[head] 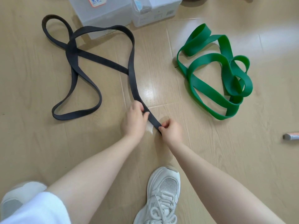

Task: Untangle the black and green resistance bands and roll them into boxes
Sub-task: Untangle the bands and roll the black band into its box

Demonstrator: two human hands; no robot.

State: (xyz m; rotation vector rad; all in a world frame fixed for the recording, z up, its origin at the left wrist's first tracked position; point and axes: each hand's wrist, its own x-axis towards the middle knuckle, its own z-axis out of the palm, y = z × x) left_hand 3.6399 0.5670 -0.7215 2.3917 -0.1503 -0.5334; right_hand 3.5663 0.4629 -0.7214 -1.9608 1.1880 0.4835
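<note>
A black resistance band [76, 62] sprawls in crossing loops over the wooden floor at the left and runs down to my hands. My left hand [135, 120] holds its flattened near stretch between thumb and fingers. My right hand [171, 129] pinches the very end of that stretch just below. A green resistance band [210, 68] lies apart at the right in a loose heap of loops. Two clear plastic boxes stand at the top: one with a pink label [100, 12] and one beside it [155, 12].
My white sneakers show at the bottom middle [161, 194] and bottom left [17, 196], with a white trouser leg [37, 210]. A small tube-like object [291, 136] lies at the right edge. Bare floor [161, 70] separates the two bands.
</note>
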